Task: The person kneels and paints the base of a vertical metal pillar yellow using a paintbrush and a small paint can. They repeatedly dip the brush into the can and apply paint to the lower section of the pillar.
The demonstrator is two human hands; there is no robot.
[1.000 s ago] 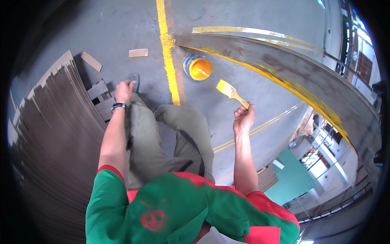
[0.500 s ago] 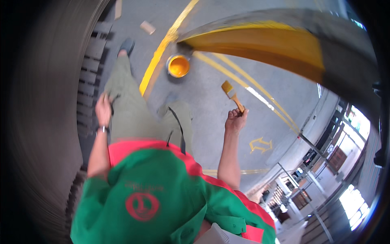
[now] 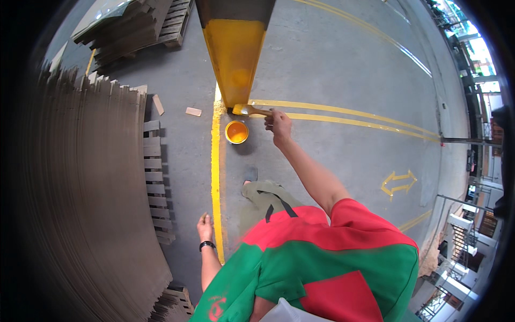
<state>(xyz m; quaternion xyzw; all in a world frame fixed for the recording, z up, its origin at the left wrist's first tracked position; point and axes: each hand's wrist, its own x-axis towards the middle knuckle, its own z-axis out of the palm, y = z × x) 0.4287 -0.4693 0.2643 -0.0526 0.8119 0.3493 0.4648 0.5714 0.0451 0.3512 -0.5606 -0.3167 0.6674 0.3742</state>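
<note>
My right hand (image 3: 279,126) is closed around the wooden handle of a paintbrush (image 3: 258,111). The brush points left, its bristles coated in yellow paint. Those bristles overlap the foot of a post (image 3: 234,59) with a wide yellow band and a dark upper part; contact looks likely, but I cannot be sure. Just below the brush, an open can of yellow-orange paint (image 3: 236,132) stands on the floor. Low and to the left, my left hand (image 3: 204,227) hangs beside the yellow floor line with loosely extended fingers, holding nothing visible.
Tall stacks of flat brown sheets (image 3: 96,198) on pallets fill the left side. Two small wooden pieces, one of them a flat block (image 3: 193,111), lie left of the post. A yellow line (image 3: 215,177) runs along the floor. A wall and railings stand at the right.
My view has turned, bringing the post to the upper middle. The brush, earlier held away from the post, is now at its foot. My left hand has moved away from my trouser leg.
</note>
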